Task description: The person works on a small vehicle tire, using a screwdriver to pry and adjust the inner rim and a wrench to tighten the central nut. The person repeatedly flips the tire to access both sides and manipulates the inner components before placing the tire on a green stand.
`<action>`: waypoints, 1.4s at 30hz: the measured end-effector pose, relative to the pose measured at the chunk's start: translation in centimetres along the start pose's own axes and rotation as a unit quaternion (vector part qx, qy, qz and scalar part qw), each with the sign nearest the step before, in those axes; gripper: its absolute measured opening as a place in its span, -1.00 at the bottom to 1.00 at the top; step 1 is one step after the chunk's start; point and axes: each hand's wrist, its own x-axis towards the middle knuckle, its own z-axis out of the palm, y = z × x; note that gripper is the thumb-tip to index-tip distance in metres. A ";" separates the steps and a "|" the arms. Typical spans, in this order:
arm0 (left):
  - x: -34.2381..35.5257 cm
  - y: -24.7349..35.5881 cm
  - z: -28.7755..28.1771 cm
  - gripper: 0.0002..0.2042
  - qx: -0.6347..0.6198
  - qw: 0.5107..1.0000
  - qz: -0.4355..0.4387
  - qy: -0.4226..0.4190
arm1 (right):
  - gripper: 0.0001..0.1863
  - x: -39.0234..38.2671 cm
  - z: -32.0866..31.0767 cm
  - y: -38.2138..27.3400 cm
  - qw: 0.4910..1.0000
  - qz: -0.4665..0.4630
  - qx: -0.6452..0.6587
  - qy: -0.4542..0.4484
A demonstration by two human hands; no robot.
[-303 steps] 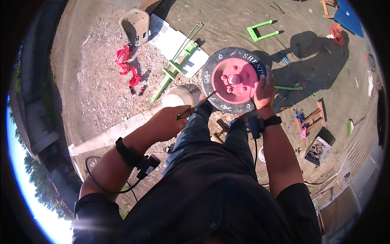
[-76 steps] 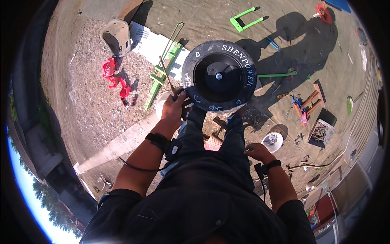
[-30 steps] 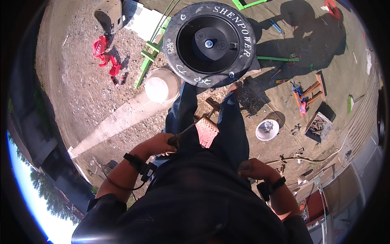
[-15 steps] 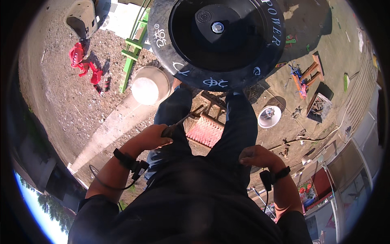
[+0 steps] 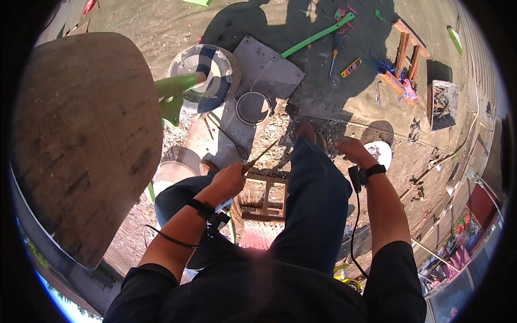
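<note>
My left hand, in the middle of the head view, is closed around a thin, dark metal rod-shaped tool. The tool's narrow end points forward and right over the pebbly ground; its grip is mostly hidden by my fingers. Loosely bent and with nothing visible in it, my right hand hangs beside my right knee, near a white bucket. Below my hands stands a low wooden stool with a pink woven seat, between my legs. Ahead of my left hand a dark wrench-like rod lies on the ground.
A large worn brown panel with a green bracket fills the left. Ahead lie a round basin, a grey plate, a ring, a green bar and a screwdriver. Right is a metal box.
The big black tyre has left the view, and the brown panel with its green bracket now appears close on the left. Both hands have shifted forward; the left still holds the tool.
</note>
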 end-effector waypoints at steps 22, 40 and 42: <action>12.5 -1.2 5.5 -0.66 0.151 0.984 0.086 0.043 | -0.61 19.2 11.9 21.7 0.970 -0.173 -0.109 -0.129; 17.6 11.6 9.7 -0.62 0.042 0.977 0.200 -0.059 | -0.43 14.3 10.8 15.2 0.951 -0.278 -0.065 -0.114; 17.9 12.1 10.3 -0.66 0.005 0.977 0.199 -0.071 | -0.37 14.5 11.2 15.6 0.955 -0.263 -0.020 -0.138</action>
